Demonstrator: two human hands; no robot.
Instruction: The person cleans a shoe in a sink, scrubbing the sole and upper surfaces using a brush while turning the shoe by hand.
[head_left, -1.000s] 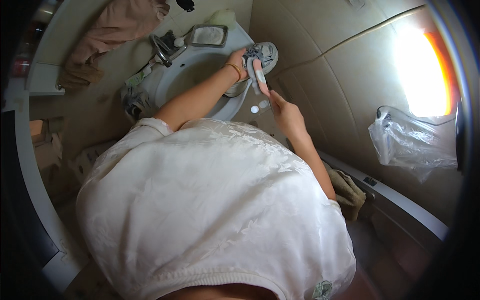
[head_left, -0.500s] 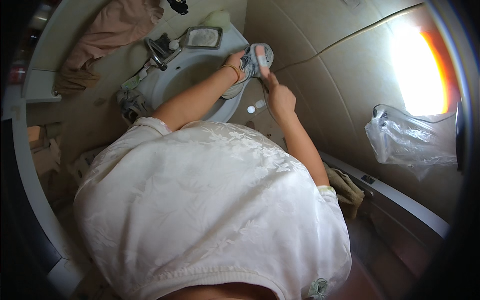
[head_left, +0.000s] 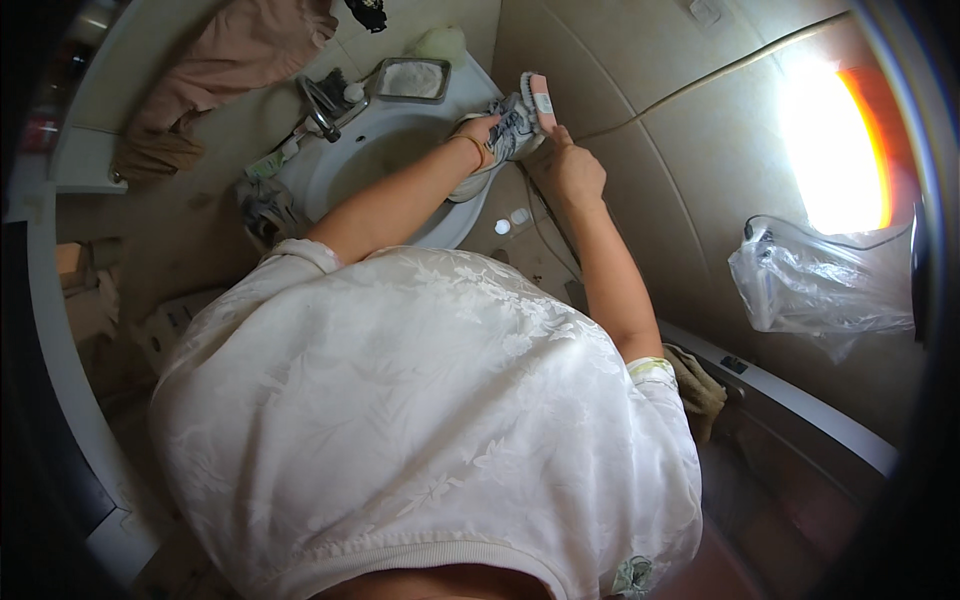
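Note:
My left hand (head_left: 478, 133) grips a grey-and-white sneaker (head_left: 515, 135) over the right rim of the washbasin (head_left: 450, 228). Part of the shoe, including a pale sole edge, shows below my wrist; the fingers are partly hidden. In my right hand (head_left: 577, 172) is a pink scrub brush (head_left: 542, 100), held by its handle end. Its white bristles face left and touch or nearly touch the shoe's right side.
A faucet (head_left: 322, 115) and a metal soap tray (head_left: 413, 98) with something white stand at the basin's back. Tiled wall rises close on the right, with a cable (head_left: 740, 62) and a clear plastic bag (head_left: 820, 280). A brownish garment (head_left: 225, 75) hangs at the far left.
The brush has moved from lying across the top of the shoe to its right side, slightly up and outward. My right hand went with it; my left hand keeps hold of the shoe.

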